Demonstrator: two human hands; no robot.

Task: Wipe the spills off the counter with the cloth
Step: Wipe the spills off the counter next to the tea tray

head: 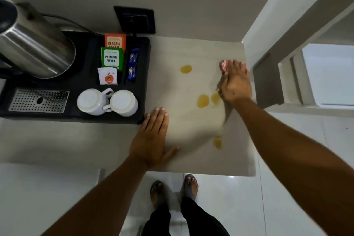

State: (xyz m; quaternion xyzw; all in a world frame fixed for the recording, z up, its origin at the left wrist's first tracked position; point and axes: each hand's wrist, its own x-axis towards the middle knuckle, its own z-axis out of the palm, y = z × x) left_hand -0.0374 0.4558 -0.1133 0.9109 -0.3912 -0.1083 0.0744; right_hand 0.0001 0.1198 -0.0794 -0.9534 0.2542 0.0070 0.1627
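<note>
Several yellow-brown spills lie on the pale counter [183, 132]: one far spill [185, 69], a middle spill [203, 101] with a smaller one [215, 98] beside it, and a near spill [217, 142]. My right hand [236, 84] presses flat on a pink-and-white cloth [223, 64] near the counter's right edge; most of the cloth is hidden under the fingers. My left hand [151, 138] rests flat on the counter, fingers spread, holding nothing, just in front of the tray's corner.
A black tray [141, 82] at left carries a steel kettle [36, 48], tea sachets [112, 57], two upturned white cups [107, 102] and a metal drip grate [38, 100]. A black wall socket [135, 20] sits behind. A wall bounds the counter's right side.
</note>
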